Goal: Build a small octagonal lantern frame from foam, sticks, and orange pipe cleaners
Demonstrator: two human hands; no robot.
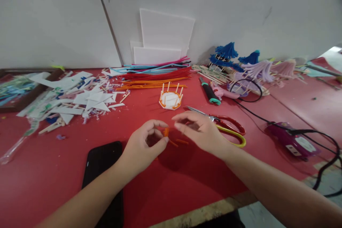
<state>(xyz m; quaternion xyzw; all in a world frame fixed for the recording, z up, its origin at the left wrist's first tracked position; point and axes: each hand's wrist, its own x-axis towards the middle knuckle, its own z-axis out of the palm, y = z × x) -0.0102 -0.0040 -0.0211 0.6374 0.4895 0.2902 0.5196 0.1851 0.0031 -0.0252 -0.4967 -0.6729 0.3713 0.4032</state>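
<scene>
My left hand (146, 140) pinches a small bundle of short orange pipe cleaner pieces (166, 132) between thumb and fingers. Just to its right hovers my right hand (199, 131), its fingers curved and slightly apart, with nothing visible in them. On the red table below lie loose cut orange pieces (182, 141). Behind both hands stands a small white base (171, 100) with several upright sticks around its edge and orange pipe cleaner along the rim. Scissors (229, 124) with red and yellow handles lie partly behind my right hand.
A black phone (103, 164) lies at the left, below white scraps (91, 99). Bundled pipe cleaners (157, 74) lie at the back. Toward the right are a utility knife (210, 91), a pink glue gun (224, 91), a purple power strip (294, 140) with cables, and blue-roofed models (226, 55).
</scene>
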